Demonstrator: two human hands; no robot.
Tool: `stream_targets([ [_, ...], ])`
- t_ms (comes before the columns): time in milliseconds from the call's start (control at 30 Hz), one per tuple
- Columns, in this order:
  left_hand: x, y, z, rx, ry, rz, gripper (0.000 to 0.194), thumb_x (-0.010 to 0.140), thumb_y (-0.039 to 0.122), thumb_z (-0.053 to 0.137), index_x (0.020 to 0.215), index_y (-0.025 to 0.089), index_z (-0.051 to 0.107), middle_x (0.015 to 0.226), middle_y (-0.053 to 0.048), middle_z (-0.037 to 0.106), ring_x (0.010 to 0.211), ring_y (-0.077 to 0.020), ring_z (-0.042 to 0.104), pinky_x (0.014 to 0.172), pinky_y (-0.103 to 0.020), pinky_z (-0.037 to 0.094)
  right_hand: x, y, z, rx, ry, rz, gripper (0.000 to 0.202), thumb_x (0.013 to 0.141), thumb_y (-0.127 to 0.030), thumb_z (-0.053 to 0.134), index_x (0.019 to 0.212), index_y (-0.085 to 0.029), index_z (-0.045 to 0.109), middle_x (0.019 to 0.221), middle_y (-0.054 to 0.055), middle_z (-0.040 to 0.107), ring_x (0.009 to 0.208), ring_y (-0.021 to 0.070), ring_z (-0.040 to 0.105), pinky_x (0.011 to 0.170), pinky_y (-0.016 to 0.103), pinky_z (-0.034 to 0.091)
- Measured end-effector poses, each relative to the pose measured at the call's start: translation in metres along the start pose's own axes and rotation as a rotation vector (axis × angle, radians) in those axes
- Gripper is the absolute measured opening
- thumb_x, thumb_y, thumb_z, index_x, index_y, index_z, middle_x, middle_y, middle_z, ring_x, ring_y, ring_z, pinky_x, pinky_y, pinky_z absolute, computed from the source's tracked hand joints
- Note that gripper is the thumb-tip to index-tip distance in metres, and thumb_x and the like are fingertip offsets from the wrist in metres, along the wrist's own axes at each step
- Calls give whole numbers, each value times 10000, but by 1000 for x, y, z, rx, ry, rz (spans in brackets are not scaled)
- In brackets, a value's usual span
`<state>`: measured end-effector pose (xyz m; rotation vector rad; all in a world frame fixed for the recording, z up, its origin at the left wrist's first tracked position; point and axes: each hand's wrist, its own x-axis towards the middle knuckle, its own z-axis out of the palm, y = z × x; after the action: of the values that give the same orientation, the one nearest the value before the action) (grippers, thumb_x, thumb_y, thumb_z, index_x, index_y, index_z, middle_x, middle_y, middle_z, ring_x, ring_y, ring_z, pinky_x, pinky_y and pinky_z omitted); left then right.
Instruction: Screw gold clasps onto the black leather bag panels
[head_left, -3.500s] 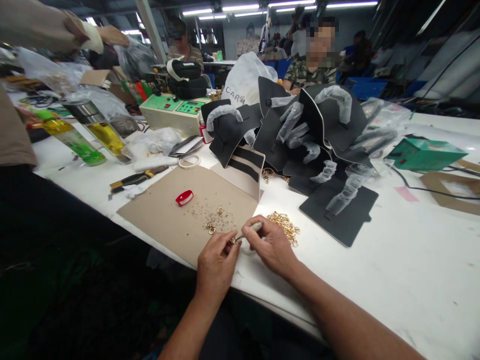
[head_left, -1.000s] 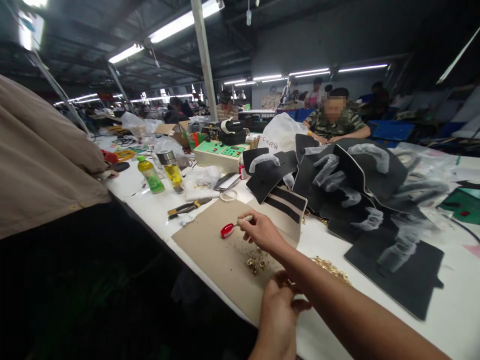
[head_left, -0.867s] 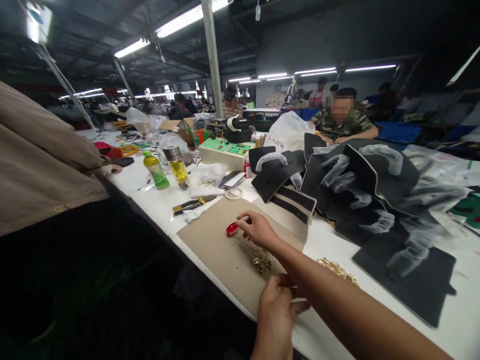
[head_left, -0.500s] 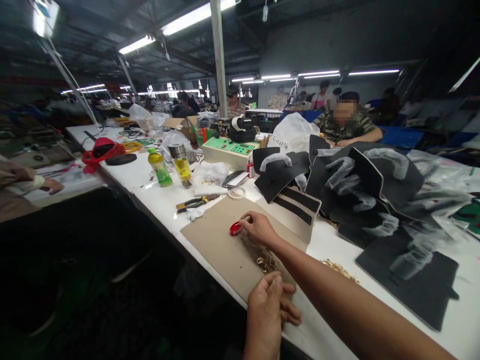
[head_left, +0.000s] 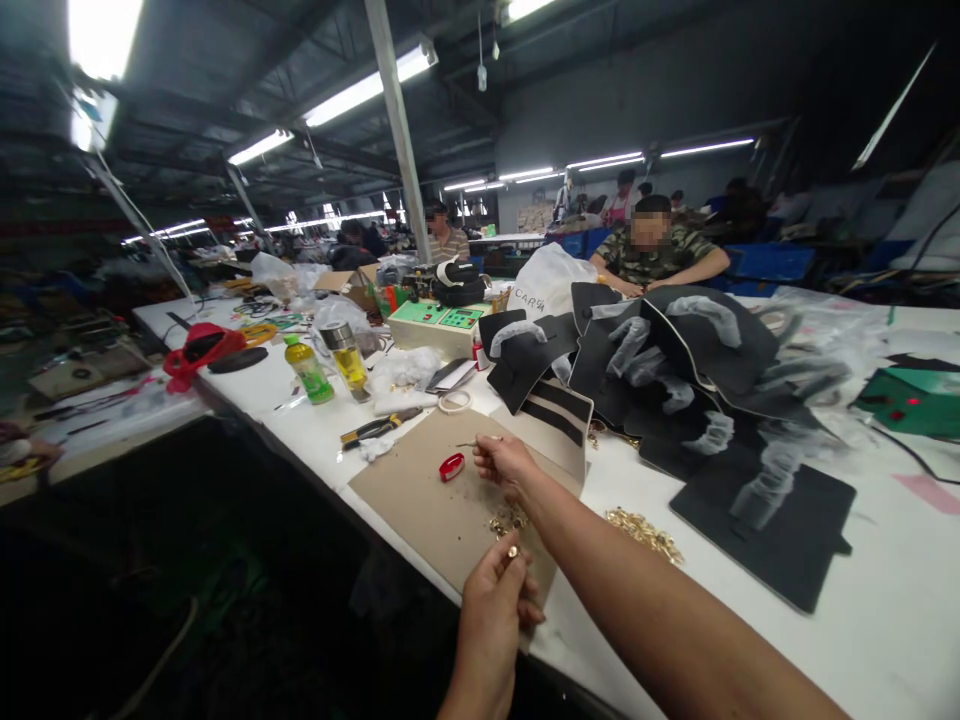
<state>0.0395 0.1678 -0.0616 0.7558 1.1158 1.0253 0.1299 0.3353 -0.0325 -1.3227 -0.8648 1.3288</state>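
My left hand (head_left: 491,605) is closed at the lower middle, with a small gold metal fitting (head_left: 513,551) pinched between thumb and forefinger. Above it, my right hand (head_left: 508,466) is closed around a thin stick-like tool (head_left: 466,444), whose tip points left; its exact kind is too small to make out. Just left of that hand lies a small red open container (head_left: 451,467), untouched. Both hands are over a brown board (head_left: 409,465) with dark smudges. A little heap of gold fittings (head_left: 504,522) lies on the board between my hands.
A larger pile of gold fittings (head_left: 645,532) lies right of my forearm. Black panels with plastic-wrapped handles (head_left: 772,530) cover the table's right side. Pliers (head_left: 381,428), a green-labelled bottle (head_left: 308,370) and a flask (head_left: 346,362) stand or lie left. A co-worker (head_left: 660,245) sits opposite.
My right hand has moved away from the red container, and the thin tool now shows in it. A gold fitting now shows in my left fingertips. The view has shifted rightward.
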Motion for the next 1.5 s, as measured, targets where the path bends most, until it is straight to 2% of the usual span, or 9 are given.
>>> stream_targets([
  [133,-2,2,-5,11,28,27,708,694,552,886,1221,109,719,816,-44,692,527,-106,589,461,-217,493,14,7,17,-75,-17,45,222,1051,-336,660,985,-124,660,811,-12,652,611,97,611,565,219,545],
  [267,-3,5,-5,13,38,60,641,675,607,887,1060,109,762,850,-59,678,630,-141,628,476,-230,536,20,17,14,-165,22,-6,227,1034,-347,676,956,-134,666,758,-27,645,575,98,592,571,227,528],
  [467,-3,10,-1,18,-43,21,605,747,593,846,1107,114,755,906,-65,665,651,-132,627,506,-228,562,13,23,2,-176,90,-37,109,976,-240,663,918,-148,656,641,-49,622,484,112,573,503,221,453],
  [633,-5,13,-3,-2,-33,39,598,763,591,833,1115,112,762,963,-95,669,702,-159,627,505,-260,591,5,19,-1,-155,150,-111,76,871,-210,663,807,-172,647,599,-33,620,472,120,570,479,214,397],
  [867,-4,16,-9,78,4,120,580,775,612,805,1076,116,797,991,-117,727,700,-152,630,516,-237,574,-21,2,-12,62,136,-120,154,802,-304,649,865,-171,605,630,-26,598,499,128,578,447,207,408],
  [1000,-3,18,-5,157,35,167,576,757,621,807,1033,116,804,929,-99,749,678,-151,645,533,-240,577,-58,-8,-35,213,81,-127,283,760,-394,704,911,-177,605,646,-41,583,498,102,539,456,196,405],
  [1200,-6,6,10,219,0,162,570,784,585,793,1092,108,742,745,-18,718,558,-129,648,557,-236,565,-135,-8,-101,306,20,-164,508,715,-493,870,1046,-180,646,672,-55,581,531,102,526,510,219,440],
  [1333,-3,-8,19,293,-48,148,596,800,585,778,1148,107,708,692,-1,711,539,-142,668,578,-245,567,-175,3,-134,105,61,-293,411,864,-507,793,1064,-174,661,624,-42,609,531,118,534,543,236,427],
  [1500,-2,-21,24,445,-84,207,488,870,579,727,1117,159,741,720,-1,719,596,-157,698,627,-261,585,-189,21,-144,-42,82,-367,335,971,-524,673,969,-193,623,664,-41,602,580,134,587,600,257,461],
])
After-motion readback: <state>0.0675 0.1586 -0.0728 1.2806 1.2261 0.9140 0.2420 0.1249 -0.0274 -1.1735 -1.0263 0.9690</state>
